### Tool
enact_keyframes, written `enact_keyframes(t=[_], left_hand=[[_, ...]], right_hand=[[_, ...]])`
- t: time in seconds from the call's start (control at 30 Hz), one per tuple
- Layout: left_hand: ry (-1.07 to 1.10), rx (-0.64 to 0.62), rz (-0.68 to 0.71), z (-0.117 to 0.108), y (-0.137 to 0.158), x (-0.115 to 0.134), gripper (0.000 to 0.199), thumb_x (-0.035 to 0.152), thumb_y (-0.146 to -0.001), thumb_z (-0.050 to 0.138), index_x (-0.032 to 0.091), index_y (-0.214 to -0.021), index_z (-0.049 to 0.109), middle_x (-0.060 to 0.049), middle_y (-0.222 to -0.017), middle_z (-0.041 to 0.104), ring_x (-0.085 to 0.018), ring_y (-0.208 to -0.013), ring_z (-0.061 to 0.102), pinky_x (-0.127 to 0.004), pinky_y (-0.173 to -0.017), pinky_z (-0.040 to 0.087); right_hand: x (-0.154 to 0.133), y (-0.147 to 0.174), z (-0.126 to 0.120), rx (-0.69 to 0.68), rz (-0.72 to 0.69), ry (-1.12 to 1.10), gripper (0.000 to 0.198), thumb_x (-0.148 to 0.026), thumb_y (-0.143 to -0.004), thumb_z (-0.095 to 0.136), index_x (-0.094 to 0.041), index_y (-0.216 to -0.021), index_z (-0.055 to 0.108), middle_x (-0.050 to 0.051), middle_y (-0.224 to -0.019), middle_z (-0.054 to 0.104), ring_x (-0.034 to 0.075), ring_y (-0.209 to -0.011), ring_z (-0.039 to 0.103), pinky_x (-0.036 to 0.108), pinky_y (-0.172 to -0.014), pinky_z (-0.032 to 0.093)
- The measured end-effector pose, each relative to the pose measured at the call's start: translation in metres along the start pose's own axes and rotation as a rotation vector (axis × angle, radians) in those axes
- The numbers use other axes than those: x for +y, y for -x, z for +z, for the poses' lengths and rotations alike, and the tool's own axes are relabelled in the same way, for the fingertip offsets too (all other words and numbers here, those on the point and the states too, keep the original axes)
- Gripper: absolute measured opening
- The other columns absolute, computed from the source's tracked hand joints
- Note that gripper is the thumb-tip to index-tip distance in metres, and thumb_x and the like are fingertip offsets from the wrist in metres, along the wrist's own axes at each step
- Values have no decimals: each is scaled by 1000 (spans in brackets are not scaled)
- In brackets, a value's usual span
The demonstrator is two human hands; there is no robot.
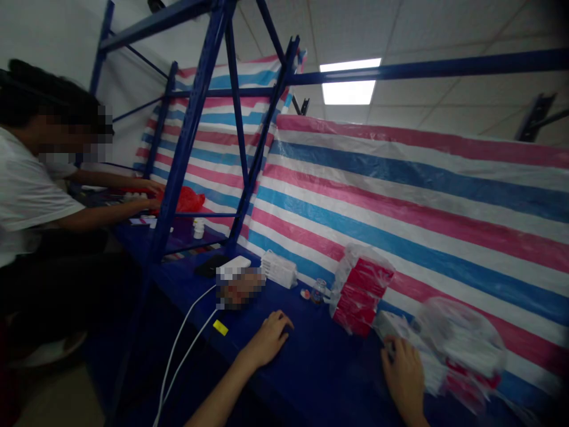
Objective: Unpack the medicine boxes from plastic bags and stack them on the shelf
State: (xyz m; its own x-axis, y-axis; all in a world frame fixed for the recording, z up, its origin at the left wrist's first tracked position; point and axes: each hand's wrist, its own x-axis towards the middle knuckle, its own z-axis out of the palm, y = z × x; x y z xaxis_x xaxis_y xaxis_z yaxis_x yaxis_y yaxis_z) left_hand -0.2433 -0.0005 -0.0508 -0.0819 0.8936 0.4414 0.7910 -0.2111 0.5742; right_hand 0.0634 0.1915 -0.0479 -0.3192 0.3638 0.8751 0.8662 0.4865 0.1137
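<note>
My left hand (269,339) rests palm down on the blue tabletop (311,362), fingers extended, holding nothing. A small yellow piece (220,327) lies to its left. On the right, my right hand (403,375) reaches to the near side of a whitish plastic-wrapped pack (398,326); its fingers are apart, and their tips are partly hidden against the pack. Beyond it lies a clear plastic bag (462,338) with red and white contents. A red pack in clear plastic (362,296) stands between and behind my hands.
Toward the back are a small glass jar (319,292), a white box (278,268) and a white power strip (233,268) with cables. Blue rack posts (191,130) rise at left. A striped sheet (400,207) hangs behind. Another person handles a red plastic bag (189,200).
</note>
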Motion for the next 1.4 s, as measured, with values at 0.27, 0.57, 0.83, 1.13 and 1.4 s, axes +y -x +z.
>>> enact_keyframes(t=[0.27, 0.57, 0.83, 1.13, 1.4], left_hand=[[-604, -132, 580, 39, -73, 32, 19, 10, -86, 38, 12, -92, 56, -9, -94, 56, -19, -89, 53, -31, -76, 41], [-547, 3, 463, 51, -104, -2, 21, 14, -88, 38, 13, -85, 59, -9, -104, 53, -22, -111, 42, -33, -84, 38], [-488, -52, 411, 49, -108, 3, 26, 11, -88, 34, 13, -85, 59, -10, -105, 52, -23, -114, 40, -35, -89, 36], [-424, -90, 263, 32, -94, 1, 27, 11, -86, 34, 14, -81, 60, -9, -109, 51, -21, -105, 42, -34, -84, 36], [-501, -13, 106, 20, -86, -10, 27, 8, -83, 34, 13, -81, 60, -8, -98, 52, -20, -99, 43, -32, -84, 35]], right_hand=[[-8, 3, -19, -272, -35, -11, 20, -10, -71, 40, -20, -69, 57, 6, -77, 57, 22, -76, 53, 32, -65, 37], [36, 15, 0, -210, 222, -223, 26, -31, -70, 42, -17, -81, 60, 8, -80, 59, 24, -75, 54, 36, -69, 42], [28, 5, -11, -161, 210, -251, 27, -32, -71, 40, -17, -77, 61, 8, -80, 56, 24, -74, 52, 37, -71, 41], [-5, 0, -7, -244, 170, -414, 23, -27, -68, 39, -18, -75, 60, 8, -81, 57, 22, -74, 51, 35, -71, 41], [-32, -2, -8, -328, -166, -496, 22, -19, -78, 37, -19, -84, 58, 7, -92, 54, 21, -92, 48, 35, -86, 37]])
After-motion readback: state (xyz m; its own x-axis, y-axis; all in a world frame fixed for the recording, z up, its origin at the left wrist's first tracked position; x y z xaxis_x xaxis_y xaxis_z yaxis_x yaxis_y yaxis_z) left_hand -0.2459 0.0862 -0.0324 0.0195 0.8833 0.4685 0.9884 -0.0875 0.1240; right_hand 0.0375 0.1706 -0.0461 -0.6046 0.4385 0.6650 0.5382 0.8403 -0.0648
